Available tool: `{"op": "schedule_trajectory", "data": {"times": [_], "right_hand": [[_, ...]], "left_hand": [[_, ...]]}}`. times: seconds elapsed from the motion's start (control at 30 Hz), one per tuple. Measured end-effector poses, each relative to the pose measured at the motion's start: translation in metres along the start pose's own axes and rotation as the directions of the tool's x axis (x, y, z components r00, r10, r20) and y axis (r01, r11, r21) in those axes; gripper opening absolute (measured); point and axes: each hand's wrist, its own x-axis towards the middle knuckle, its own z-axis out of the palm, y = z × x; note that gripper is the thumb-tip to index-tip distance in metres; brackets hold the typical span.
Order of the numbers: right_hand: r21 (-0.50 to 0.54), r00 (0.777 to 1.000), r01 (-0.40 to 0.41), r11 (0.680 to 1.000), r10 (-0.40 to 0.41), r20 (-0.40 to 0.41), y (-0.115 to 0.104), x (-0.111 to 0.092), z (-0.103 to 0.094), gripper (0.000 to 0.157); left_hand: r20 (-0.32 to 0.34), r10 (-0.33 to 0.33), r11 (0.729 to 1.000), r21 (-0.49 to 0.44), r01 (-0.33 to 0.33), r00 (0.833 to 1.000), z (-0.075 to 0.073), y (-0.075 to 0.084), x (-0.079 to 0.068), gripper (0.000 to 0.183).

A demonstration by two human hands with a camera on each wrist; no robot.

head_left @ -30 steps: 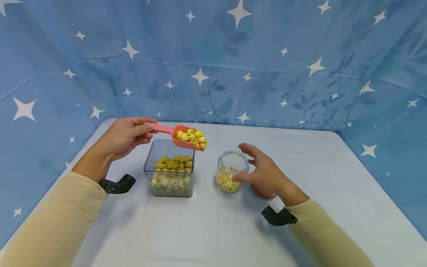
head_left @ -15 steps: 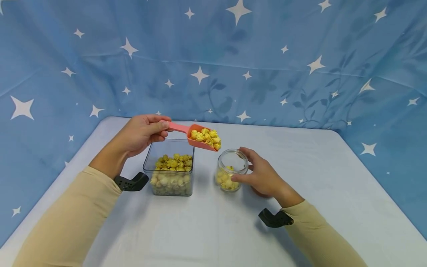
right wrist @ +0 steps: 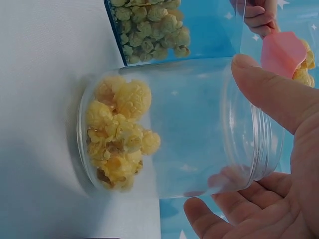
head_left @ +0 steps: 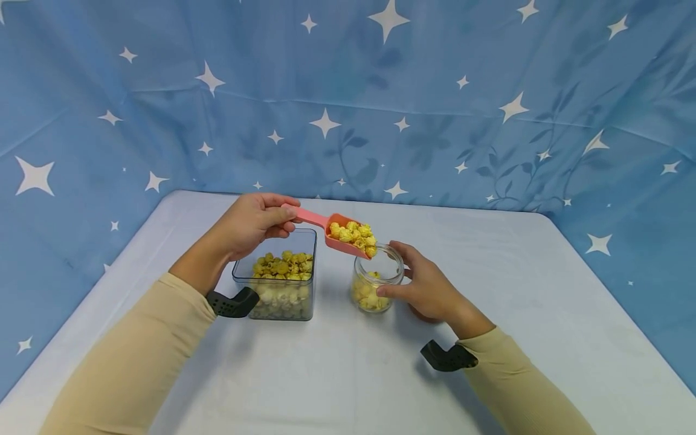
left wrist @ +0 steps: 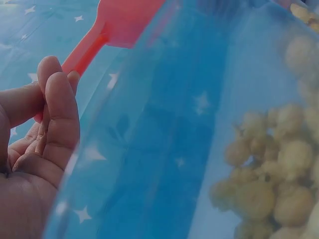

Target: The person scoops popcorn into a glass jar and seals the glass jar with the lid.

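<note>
Popcorn (head_left: pixel 352 234) fills a coral scoop (head_left: pixel 344 246), its handle pinched by the left hand (head_left: pixel 255 222), near the mouth of a clear jar (right wrist: pixel 192 114). The right hand (head_left: pixel 426 287) curves around the jar.

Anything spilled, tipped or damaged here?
Nothing stands out. Jar and plastic bin stand upright, no visible cracks. Popcorn is heaped in the scoop, but no loose pieces show on the tabletop. The reddish item is mostly hidden by the right hand; can't judge it.

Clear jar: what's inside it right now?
Yellow popcorn lies in the lower part of the clear jar. Pieces buried in the middle of the pile are covered and can't be seen.
</note>
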Motion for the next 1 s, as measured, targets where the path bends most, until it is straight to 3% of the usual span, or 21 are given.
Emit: {"op": "schedule_trajectory", "data": {"times": [0.53,1.0], "right_hand": [[0.005,1.000,0.015,1.000,-0.015,-0.001,0.000,-0.001,-0.001,0.098],[0.022,1.000,0.018,1.000,-0.017,-0.003,0.001,-0.001,-0.001,0.099]], "left_hand": [[-0.010,-0.017,0.996,0.085,0.018,1.000,0.019,0.001,0.003,0.036],[0.006,0.006,0.988,0.156,-0.007,1.000,0.025,0.009,0.006,0.034]]}}
